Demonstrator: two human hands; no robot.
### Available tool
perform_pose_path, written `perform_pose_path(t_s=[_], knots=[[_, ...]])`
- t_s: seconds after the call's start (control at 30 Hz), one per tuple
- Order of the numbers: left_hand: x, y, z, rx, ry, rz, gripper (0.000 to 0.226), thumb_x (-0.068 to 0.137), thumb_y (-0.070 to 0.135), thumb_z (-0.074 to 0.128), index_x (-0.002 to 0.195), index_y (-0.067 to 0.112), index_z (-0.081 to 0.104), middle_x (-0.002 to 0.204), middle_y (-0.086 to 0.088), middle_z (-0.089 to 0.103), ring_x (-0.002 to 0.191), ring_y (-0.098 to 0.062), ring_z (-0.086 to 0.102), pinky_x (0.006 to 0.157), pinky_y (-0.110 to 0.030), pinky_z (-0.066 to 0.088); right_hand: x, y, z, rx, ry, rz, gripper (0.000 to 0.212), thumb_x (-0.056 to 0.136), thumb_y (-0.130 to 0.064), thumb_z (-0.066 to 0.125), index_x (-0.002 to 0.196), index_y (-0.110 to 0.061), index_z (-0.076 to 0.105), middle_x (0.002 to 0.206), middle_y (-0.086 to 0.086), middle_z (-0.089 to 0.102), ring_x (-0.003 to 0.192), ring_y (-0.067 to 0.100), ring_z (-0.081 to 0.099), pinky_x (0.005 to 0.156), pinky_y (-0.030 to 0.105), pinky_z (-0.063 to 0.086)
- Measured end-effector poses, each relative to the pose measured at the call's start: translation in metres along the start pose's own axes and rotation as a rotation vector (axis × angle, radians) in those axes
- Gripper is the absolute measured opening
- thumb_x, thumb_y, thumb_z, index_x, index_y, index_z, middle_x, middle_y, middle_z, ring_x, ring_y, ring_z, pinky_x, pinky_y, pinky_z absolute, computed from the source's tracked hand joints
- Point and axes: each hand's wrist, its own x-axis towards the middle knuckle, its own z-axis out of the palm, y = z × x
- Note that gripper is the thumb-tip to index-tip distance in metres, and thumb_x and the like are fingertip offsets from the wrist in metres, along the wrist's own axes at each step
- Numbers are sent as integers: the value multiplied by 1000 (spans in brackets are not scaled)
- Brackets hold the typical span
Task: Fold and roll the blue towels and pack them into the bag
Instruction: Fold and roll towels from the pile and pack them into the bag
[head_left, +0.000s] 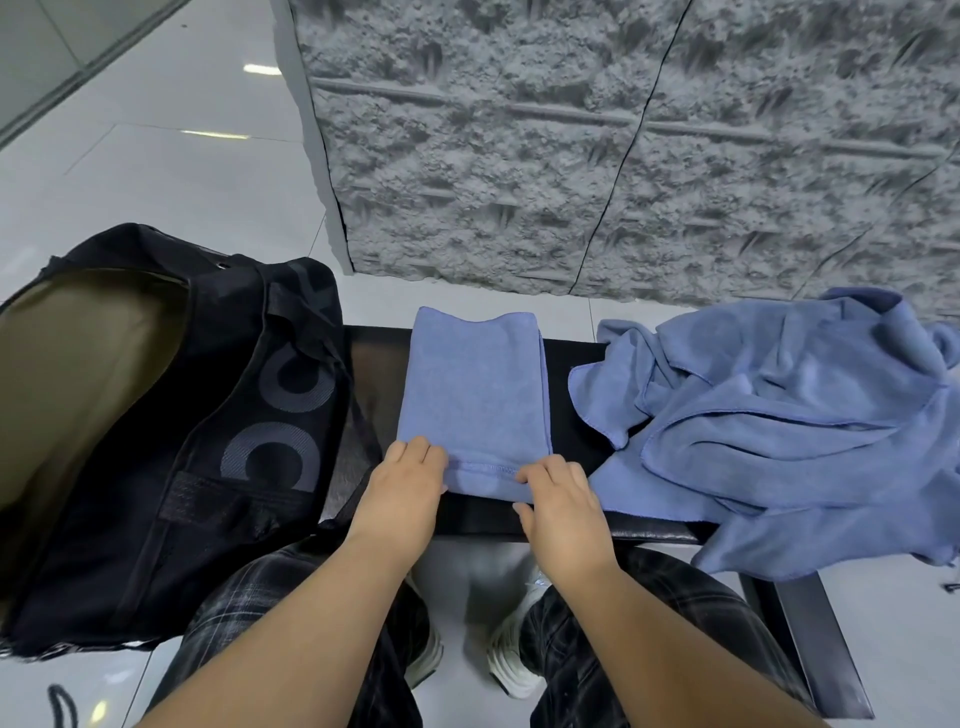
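A blue towel (475, 384), folded into a long narrow strip, lies flat across the black bench (571, 512), running away from me. My left hand (408, 480) grips its near left corner, and my right hand (558, 493) grips its near right corner, fingers curled over the hem. The black bag (208, 415) stands at the left end of the bench with its mouth wide open, showing an olive lining. A heap of unfolded blue towels (789, 415) lies on the right side of the bench.
A rough grey stone-textured wall (623, 145) rises just behind the bench. Glossy white floor tiles (171, 130) stretch to the left. My knees in dark plaid trousers and my light shoes are below the bench's front edge.
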Motion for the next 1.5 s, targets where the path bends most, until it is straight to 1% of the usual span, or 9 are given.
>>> perform_pose_path(t_s=[0.1, 0.27, 0.57, 0.67, 0.87, 1.03, 1.17, 1.33, 1.5], knots=[[3, 0, 2, -18, 4, 2, 27, 81, 9, 68, 106, 9, 57, 104, -5, 52, 94, -24, 47, 69, -26, 31, 1, 0, 1, 5, 9, 1, 37, 57, -11, 87, 83, -18, 61, 83, -4, 57, 70, 19, 54, 53, 25, 43], [9, -8, 1, -39, -1, -49, 30, 90, 4, 53, 118, 13, 56, 110, -3, 56, 102, -21, 45, 78, -25, 35, 9, 1, -11, 75, -7, 70, 29, 96, -27, 51, 123, -16, 52, 105, 2, 57, 105, 22, 47, 85, 30, 37], [12, -16, -11, -107, -282, -76, 25, 99, 18, 42, 118, 15, 58, 108, -4, 53, 104, -20, 46, 80, -23, 35, 15, 11, -18, 72, -283, 160, 29, 102, -34, 34, 116, -20, 55, 91, -7, 56, 100, 18, 41, 89, 31, 35], [9, -16, -16, -147, -381, -72, 22, 98, 19, 42, 110, 13, 60, 102, -5, 54, 100, -21, 51, 82, -28, 40, 13, 11, -23, 74, -375, 193, 26, 103, -32, 30, 107, -19, 53, 70, -11, 38, 91, 17, 36, 85, 32, 35], [3, -12, -17, -252, -189, -135, 9, 95, 19, 49, 91, 16, 42, 82, 4, 45, 72, -12, 44, 58, -22, 32, 11, 11, -16, 120, -241, 239, 19, 99, -30, 43, 98, -16, 57, 102, -2, 40, 89, 18, 43, 82, 31, 40], [4, -7, -13, -72, 8, -3, 27, 70, -8, 68, 81, 17, 64, 83, 3, 49, 74, -18, 40, 56, -29, 35, 13, 9, -17, 135, -33, 131, 14, 92, -19, 57, 86, -7, 56, 89, 4, 45, 73, 24, 48, 65, 38, 44], [8, 0, -10, -38, -45, -6, 50, 69, -21, 52, 105, 9, 67, 100, -6, 56, 92, -25, 47, 66, -35, 45, 11, 7, -11, 81, -64, 23, 18, 92, -12, 51, 84, -3, 65, 87, 10, 55, 76, 28, 56, 66, 38, 48], [6, 5, -9, -50, 4, -35, 22, 80, 3, 62, 101, 6, 68, 97, -6, 60, 92, -26, 51, 69, -30, 42, 11, 9, -11, 41, -154, -16, 42, 87, -34, 64, 122, -12, 59, 115, 4, 52, 112, 22, 42, 94, 30, 40], [8, 3, -13, 100, -117, 38, 44, 76, 27, 74, 113, 17, 52, 109, 2, 52, 102, -19, 48, 82, -28, 40, 15, 8, -12, -5, -106, -35, 37, 83, -27, 70, 117, -14, 63, 108, 3, 58, 107, 27, 50, 88, 34, 41]])
